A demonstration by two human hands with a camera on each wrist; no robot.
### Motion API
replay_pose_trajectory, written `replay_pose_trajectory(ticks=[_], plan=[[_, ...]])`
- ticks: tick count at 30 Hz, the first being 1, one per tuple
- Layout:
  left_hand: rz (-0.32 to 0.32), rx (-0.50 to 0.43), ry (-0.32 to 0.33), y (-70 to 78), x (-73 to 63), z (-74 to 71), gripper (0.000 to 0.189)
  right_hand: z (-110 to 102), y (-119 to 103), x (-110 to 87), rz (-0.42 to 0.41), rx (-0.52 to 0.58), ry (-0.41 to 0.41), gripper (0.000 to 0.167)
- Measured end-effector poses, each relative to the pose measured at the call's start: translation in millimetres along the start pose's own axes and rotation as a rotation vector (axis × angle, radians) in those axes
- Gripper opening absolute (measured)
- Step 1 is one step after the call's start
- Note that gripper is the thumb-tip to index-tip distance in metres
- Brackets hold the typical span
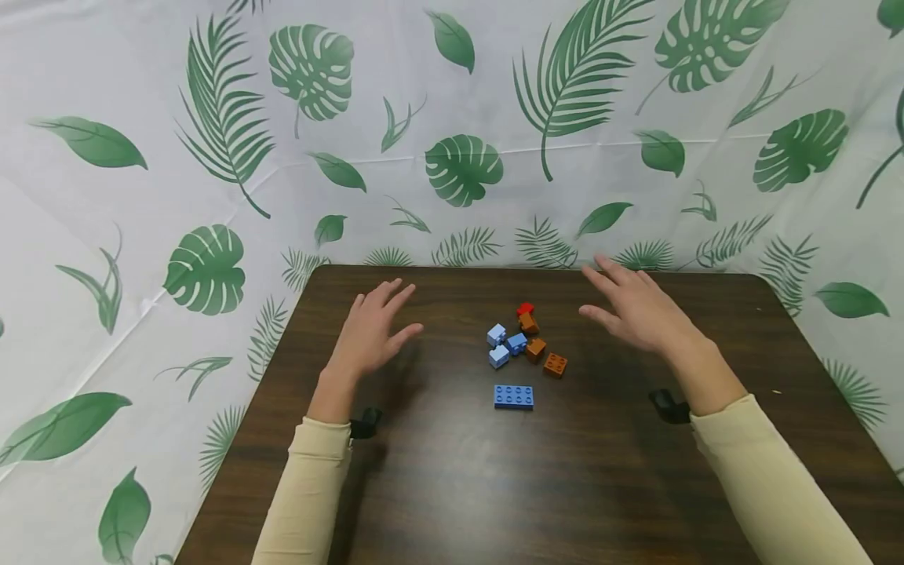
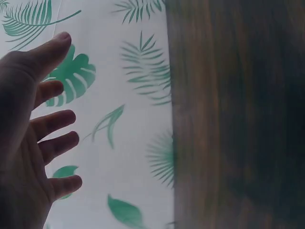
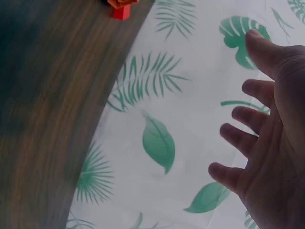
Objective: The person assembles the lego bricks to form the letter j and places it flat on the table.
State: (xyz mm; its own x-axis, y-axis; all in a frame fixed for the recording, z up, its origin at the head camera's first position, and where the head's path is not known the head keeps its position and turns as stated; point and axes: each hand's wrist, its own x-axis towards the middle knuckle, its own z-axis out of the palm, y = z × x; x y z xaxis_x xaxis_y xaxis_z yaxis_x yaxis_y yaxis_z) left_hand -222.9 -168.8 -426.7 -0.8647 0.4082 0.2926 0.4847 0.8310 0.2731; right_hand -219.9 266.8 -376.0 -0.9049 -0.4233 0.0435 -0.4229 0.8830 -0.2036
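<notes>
My left hand (image 1: pixel 369 329) hovers over the left part of the table, fingers spread and nothing in it. On the other side my right hand (image 1: pixel 636 306), likewise spread and holding nothing, is over the back right. Between them lies a loose group of toy building bricks: light blue bricks (image 1: pixel 497 335), a blue brick (image 1: pixel 517 344), brown bricks (image 1: pixel 555 365) and a red brick (image 1: pixel 525 309) at the back. Nearer the front sits a longer blue brick (image 1: pixel 513 397), studs up. In the right wrist view, the red brick (image 3: pixel 121 12) shows at the top edge.
The dark wood table (image 1: pixel 452 486) has rounded back corners. Behind it and along the left hangs a white cloth (image 1: pixel 395 71) printed with green leaves. A black wrist strap (image 1: pixel 366 424) sits at the left wrist, another strap (image 1: pixel 668 407) at the right.
</notes>
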Motion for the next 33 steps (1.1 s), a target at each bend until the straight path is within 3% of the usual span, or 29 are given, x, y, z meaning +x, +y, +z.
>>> replay_pose_trajectory(ticks=[4,10,16,21,27,33], plan=[[-0.001,-0.100,0.018,3.3,1.5,15.0,0.061,7.4,-1.4,-0.3,-0.021,-0.002,-0.040,0.069],[-0.042,-0.159,-0.059,27.4,6.2,45.5,0.032,34.3,-6.7,-2.1,-0.018,0.029,-0.140,0.053],[-0.023,-0.088,-0.146,64.6,22.1,76.1,0.029,70.2,-13.6,-5.8,-0.016,0.036,-0.181,0.047],[-0.067,-0.031,-0.206,85.9,31.3,96.5,0.037,90.7,-19.3,-7.0,-0.021,0.015,-0.179,0.046],[-0.159,0.003,-0.262,102.6,40.1,107.9,0.044,105.0,-19.8,-8.5,0.005,0.023,-0.156,0.045],[-0.169,0.050,-0.276,109.9,43.8,113.7,0.037,117.6,-16.3,-8.5,0.010,0.049,-0.098,0.044]])
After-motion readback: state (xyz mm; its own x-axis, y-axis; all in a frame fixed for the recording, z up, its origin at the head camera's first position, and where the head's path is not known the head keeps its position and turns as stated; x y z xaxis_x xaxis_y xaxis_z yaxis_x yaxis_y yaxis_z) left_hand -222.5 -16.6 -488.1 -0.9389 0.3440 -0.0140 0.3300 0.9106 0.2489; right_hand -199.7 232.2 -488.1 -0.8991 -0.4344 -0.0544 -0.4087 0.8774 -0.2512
